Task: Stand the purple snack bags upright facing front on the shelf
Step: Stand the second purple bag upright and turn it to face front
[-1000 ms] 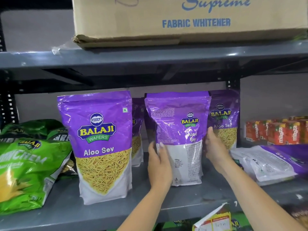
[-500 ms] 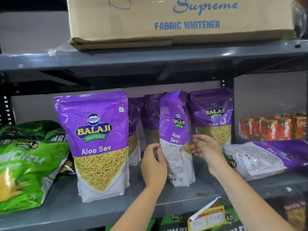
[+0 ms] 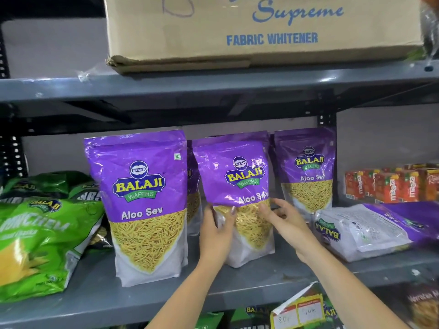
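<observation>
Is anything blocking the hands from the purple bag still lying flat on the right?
Nothing visible. The flat bag lies on the shelf beside the right hand, with no item between them. Both hands are on the middle bag; the left hand grips its left edge.

We are seeing the cardboard box (image 3: 261, 32) cut off at twelve o'clock. The left hand (image 3: 215, 236) is covering the middle purple bag's (image 3: 237, 176) lower left corner, and the green bags (image 3: 35, 238) at nine o'clock are blurring and running off the edge.
</observation>
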`<state>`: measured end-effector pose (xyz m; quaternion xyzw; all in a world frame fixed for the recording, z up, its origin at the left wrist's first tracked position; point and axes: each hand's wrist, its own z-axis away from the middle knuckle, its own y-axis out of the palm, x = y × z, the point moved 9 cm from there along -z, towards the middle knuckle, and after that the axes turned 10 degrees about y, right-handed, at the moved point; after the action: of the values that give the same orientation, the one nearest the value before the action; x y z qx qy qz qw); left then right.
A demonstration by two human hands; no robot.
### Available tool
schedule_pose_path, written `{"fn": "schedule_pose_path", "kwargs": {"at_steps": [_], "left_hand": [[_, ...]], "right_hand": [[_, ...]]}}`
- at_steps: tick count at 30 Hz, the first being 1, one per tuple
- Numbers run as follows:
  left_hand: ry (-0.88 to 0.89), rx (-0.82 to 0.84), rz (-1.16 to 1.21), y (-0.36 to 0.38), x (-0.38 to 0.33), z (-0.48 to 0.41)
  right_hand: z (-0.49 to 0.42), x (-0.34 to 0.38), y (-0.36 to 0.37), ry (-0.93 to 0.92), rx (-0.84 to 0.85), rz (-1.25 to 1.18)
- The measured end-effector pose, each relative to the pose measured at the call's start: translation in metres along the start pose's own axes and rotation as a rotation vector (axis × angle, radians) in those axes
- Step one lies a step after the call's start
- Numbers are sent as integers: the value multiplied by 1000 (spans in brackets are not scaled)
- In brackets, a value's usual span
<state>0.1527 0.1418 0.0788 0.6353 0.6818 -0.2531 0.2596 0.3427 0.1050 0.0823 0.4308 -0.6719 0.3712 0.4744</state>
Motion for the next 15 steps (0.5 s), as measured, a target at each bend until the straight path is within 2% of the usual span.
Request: {"fn": "schedule_pose_path", "kwargs": {"at_steps": [2, 6, 11, 15], "left_hand": [[-36, -3, 63, -2, 4, -1], [-65, 37, 80, -1, 9, -4], [-34, 50, 93, -5, 6, -11], [-38, 42, 91, -7, 3, -16]], "right_hand": [[1, 5, 2, -41, 5, -26], [-1, 6, 14, -37, 120, -102], [-3, 11, 12, -96, 49, -103], [-6, 12, 18, -89, 62, -51]]}}
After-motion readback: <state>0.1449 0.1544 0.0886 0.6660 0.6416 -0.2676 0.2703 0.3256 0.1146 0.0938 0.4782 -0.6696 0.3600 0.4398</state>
